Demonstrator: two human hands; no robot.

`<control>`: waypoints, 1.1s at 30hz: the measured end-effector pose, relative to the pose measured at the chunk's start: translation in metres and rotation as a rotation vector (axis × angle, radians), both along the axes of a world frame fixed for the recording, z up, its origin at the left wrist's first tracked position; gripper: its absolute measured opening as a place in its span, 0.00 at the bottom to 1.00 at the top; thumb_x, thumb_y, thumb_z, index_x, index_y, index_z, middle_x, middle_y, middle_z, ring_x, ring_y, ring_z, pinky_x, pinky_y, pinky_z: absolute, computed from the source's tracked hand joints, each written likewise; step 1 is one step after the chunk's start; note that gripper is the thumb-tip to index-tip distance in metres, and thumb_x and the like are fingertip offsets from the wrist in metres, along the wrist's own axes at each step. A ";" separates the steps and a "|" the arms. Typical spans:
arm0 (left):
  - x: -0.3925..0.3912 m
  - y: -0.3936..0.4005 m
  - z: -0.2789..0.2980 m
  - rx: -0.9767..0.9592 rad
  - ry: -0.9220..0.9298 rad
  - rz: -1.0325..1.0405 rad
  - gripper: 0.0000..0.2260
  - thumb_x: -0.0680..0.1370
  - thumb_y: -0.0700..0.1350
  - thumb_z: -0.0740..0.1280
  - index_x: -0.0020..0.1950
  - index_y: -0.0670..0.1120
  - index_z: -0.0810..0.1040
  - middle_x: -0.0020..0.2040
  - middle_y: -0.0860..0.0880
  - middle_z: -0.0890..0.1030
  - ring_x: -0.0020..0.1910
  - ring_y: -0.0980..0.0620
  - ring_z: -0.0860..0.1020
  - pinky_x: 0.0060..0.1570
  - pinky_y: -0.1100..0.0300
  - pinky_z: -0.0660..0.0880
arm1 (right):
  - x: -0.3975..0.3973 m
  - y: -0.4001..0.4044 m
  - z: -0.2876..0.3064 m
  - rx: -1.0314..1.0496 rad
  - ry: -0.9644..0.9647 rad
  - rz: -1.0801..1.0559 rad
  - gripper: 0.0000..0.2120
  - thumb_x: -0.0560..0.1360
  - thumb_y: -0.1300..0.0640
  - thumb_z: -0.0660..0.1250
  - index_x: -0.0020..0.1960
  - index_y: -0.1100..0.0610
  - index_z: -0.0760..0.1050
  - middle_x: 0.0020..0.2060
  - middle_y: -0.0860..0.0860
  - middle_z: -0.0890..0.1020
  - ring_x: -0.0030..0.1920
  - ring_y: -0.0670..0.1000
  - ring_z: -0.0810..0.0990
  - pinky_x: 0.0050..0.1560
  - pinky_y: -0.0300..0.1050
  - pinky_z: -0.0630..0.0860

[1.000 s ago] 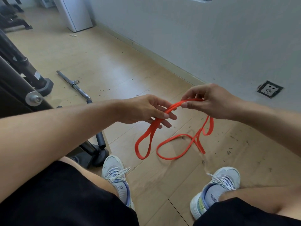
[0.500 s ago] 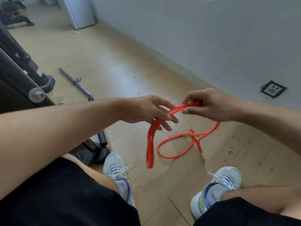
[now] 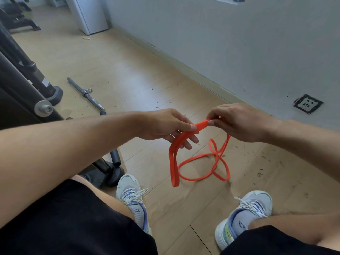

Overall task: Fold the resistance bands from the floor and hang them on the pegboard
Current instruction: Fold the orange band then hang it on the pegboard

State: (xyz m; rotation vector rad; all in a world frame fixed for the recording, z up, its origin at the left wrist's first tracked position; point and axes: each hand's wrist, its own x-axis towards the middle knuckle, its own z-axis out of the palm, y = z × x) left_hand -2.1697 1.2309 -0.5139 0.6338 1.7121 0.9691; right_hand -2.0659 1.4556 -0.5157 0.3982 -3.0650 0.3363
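Two shoes frame the bottom of my view, the left shoe (image 3: 132, 197) at about 7 o'clock and the right shoe (image 3: 246, 214) at 5 o'clock, with bare floor (image 3: 184, 208) between them. Just beyond my toes, the slack of the orange resistance band (image 3: 185, 134) trails down: one doubled flat length hangs from my left hand to a fold at 6 o'clock, and a tangle of crossed loops lies or dangles low toward 4 o'clock; I cannot tell how much of it touches the boards.

Above that, at the centre, my left hand (image 3: 165, 126) pinches the doubled strap between thumb and curled fingers, and my right hand (image 3: 237, 122), just at 3 o'clock of it, grips the top of the loop with its fingertips (image 3: 210, 123). Only a short stretch runs between them.

I judge it light, limp and rubbery, flat like ribbon, so it twists easily and springs if stretched. It looks grippy, not slippery. Best hold, I think, is at the fold ends, keeping the layers stacked flat.

Farther off, at 10 o'clock, a metal bar (image 3: 86, 94) lies beside the machine base (image 3: 53, 92); the wall (image 3: 239, 43) runs from 12 to 2 o'clock.
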 end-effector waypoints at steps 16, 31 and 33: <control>0.002 -0.001 0.003 -0.015 0.051 -0.028 0.11 0.83 0.42 0.66 0.63 0.41 0.80 0.52 0.46 0.87 0.50 0.48 0.87 0.50 0.56 0.82 | 0.001 -0.008 0.003 -0.422 -0.433 -0.160 0.12 0.77 0.40 0.67 0.53 0.45 0.83 0.40 0.42 0.85 0.42 0.44 0.84 0.50 0.52 0.83; 0.000 -0.002 0.007 -0.035 -0.091 -0.015 0.12 0.83 0.43 0.65 0.64 0.39 0.78 0.53 0.44 0.86 0.52 0.43 0.86 0.53 0.52 0.81 | 0.003 -0.015 0.000 -0.616 -0.420 -0.123 0.12 0.77 0.44 0.66 0.54 0.47 0.83 0.45 0.43 0.87 0.49 0.42 0.84 0.56 0.46 0.79; 0.000 -0.003 0.007 -0.031 -0.106 -0.024 0.11 0.83 0.43 0.64 0.62 0.40 0.79 0.56 0.43 0.86 0.52 0.44 0.86 0.57 0.49 0.81 | 0.003 -0.014 0.000 -0.679 -0.432 -0.118 0.13 0.75 0.45 0.68 0.53 0.51 0.84 0.45 0.49 0.88 0.50 0.47 0.86 0.59 0.49 0.80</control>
